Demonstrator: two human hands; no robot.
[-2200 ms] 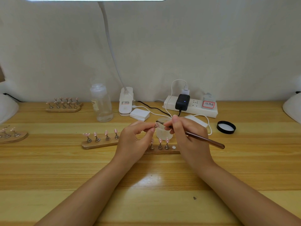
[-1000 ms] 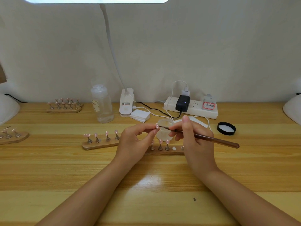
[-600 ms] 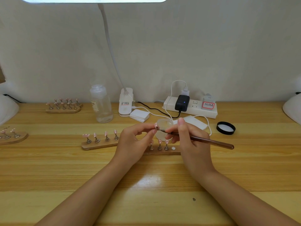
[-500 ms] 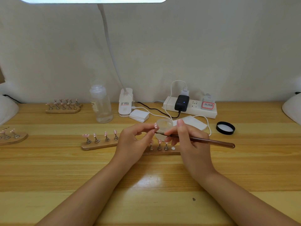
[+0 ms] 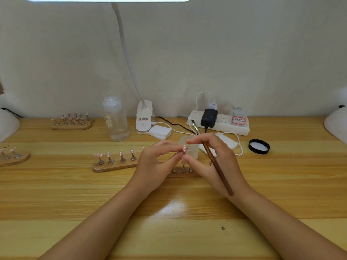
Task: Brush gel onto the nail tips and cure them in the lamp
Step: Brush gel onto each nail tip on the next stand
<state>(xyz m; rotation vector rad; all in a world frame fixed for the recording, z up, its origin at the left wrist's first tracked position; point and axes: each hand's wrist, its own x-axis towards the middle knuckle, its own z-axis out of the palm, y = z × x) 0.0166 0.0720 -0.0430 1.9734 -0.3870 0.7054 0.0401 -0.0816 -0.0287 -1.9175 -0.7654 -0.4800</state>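
My left hand (image 5: pixel 157 162) pinches a small pink nail tip (image 5: pixel 185 147) on its stand, held up just in front of the frosted gel jar (image 5: pixel 191 150). My right hand (image 5: pixel 214 160) grips the brown-handled brush (image 5: pixel 216 162). The brush stands steeply, with its bristle end up near the power strip and its handle end down by my wrist. My right index finger and thumb reach close to the nail tip. One wooden holder (image 5: pixel 114 165) with several pink tips lies to the left. A second holder (image 5: pixel 185 174) is partly hidden under my hands.
A clear bottle (image 5: pixel 115 121), clip lamp base (image 5: pixel 143 120), cotton pads (image 5: pixel 159 132) and a power strip (image 5: pixel 218 125) with cables line the back. The jar's black lid (image 5: pixel 259 146) lies right. More tip holders (image 5: pixel 71 123) (image 5: pixel 14 157) sit left. White domes (image 5: pixel 337 126) (image 5: pixel 7 124) flank the desk.
The brush has swung from lying level with its bristles at the nail tip to standing steeply with the bristles pointing away. My right fingertips have come closer to the tip. My left hand stays put.
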